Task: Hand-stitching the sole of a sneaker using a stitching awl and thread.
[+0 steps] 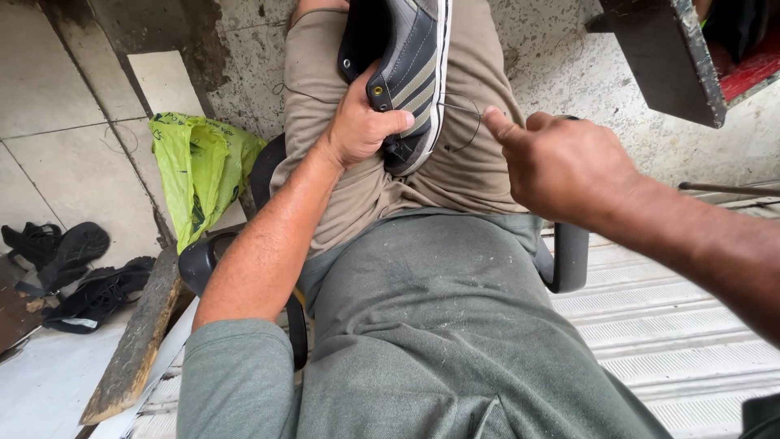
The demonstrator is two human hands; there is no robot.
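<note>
The grey shirt (439, 341) fills the lower frame, and above it the left hand (361, 122) clamps a dark striped sneaker (410, 73) steady on the lap at top centre while the right hand (561, 162) pinches thin dark thread (467, 122) taut beside its sole.

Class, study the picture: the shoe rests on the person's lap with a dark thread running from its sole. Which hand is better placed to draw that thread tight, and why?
Probably the right hand: its fingers pinch the thread beside the sole. The left hand is busy gripping the shoe.
</note>
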